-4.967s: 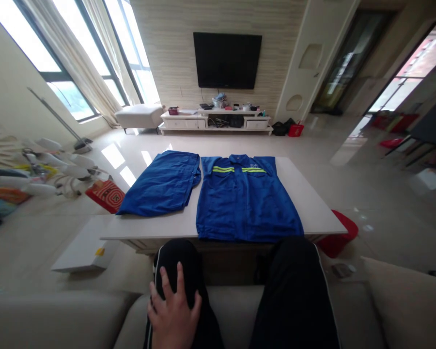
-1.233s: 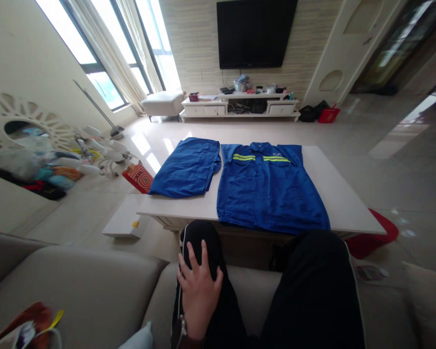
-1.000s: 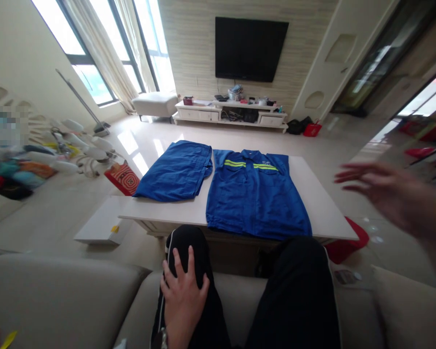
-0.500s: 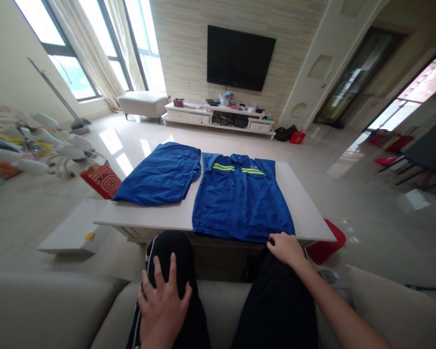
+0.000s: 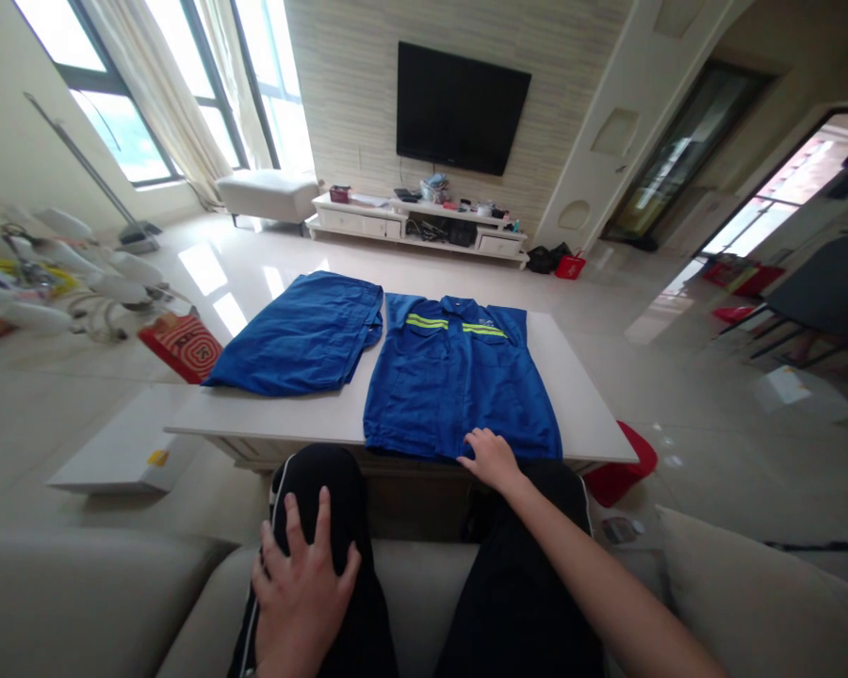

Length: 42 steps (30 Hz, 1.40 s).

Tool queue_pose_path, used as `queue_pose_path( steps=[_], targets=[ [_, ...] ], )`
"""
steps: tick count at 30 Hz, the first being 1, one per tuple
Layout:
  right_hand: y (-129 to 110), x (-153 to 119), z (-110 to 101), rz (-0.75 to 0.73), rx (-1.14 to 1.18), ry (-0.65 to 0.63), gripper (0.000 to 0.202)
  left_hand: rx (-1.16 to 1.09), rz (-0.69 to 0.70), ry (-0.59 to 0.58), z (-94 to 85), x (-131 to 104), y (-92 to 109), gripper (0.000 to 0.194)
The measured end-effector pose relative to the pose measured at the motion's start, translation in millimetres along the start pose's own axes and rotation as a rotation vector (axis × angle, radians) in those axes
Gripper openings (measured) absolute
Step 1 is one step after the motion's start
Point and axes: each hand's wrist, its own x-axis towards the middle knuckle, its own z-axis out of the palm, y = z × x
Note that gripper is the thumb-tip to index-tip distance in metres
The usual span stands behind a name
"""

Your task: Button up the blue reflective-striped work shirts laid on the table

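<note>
A blue work jacket [image 5: 459,377] with yellow-green stripes across the chest lies folded flat on a white table [image 5: 579,377], collar away from me. To its left is a folded blue garment [image 5: 297,334], whose kind I cannot make out. My right hand [image 5: 491,457] is over the jacket's near hem, fingers loosely bent and apart; whether it touches the cloth is unclear. Spread on my left thigh, my left hand [image 5: 303,584] holds nothing.
I sit on a pale sofa [image 5: 99,603]. A red stool [image 5: 622,466] stands by the table's right end, a white box [image 5: 120,452] by its left. Beyond are a low TV cabinet [image 5: 360,221] and a red patterned bag [image 5: 180,348].
My right hand has lifted from my right knee and moved left to the middle of the jacket's hem. My left hand stays on the thigh. The view has shifted slightly.
</note>
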Motion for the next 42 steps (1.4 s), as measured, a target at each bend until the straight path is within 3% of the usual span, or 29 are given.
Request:
queue_pose_path(
  steps=[2, 4, 7, 9, 13, 16, 20, 26, 34, 42],
  targets=[
    [-14.9, 16.2, 15.2, -0.013, 0.135, 0.028, 0.037, 0.011, 0.006, -0.001, -0.8, -0.1, -1.3, 0.080],
    [-24.7, 30.2, 26.9, -0.011, 0.253, 0.069, 0.028, 0.027, 0.012, -0.006, -1.9, -0.4, -2.8, 0.077],
    [-19.3, 46.8, 28.9, 0.071, 0.403, 0.190, 0.012, 0.035, 0.011, -0.011, -3.4, -1.3, -3.9, 0.076],
    [1.6, 53.2, 19.6, 0.224, 0.518, 0.367, 0.029, 0.030, 0.004, -0.007, -3.3, -2.1, -3.2, 0.077],
    [68.1, 48.4, -5.1, 0.685, 0.718, 0.832, 0.067, 0.003, -0.023, 0.018, 0.0, -2.9, -1.5, 0.081],
    [106.2, 37.2, -11.6, 0.881, 0.870, 1.074, 0.064, -0.023, -0.006, 0.011, 2.5, -1.9, -2.4, 0.081],
    [115.0, 33.3, -5.2, 0.876, 1.047, 1.234, 0.050, 0.013, -0.003, -0.013, 1.9, -0.4, -2.8, 0.078],
    [99.8, 43.6, 0.4, 0.771, 1.215, 1.316, 0.029, 0.026, 0.007, -0.032, -1.8, -0.5, -2.2, 0.076],
    [85.1, 50.6, 4.3, 0.677, 1.426, 1.204, 0.025, 0.000, -0.016, -0.036, -0.6, -0.8, -2.4, 0.082],
    [86.3, 52.8, 14.5, 0.681, 1.693, 1.092, 0.024, -0.039, -0.023, -0.027, 1.4, -1.6, -3.5, 0.083]
  ],
)
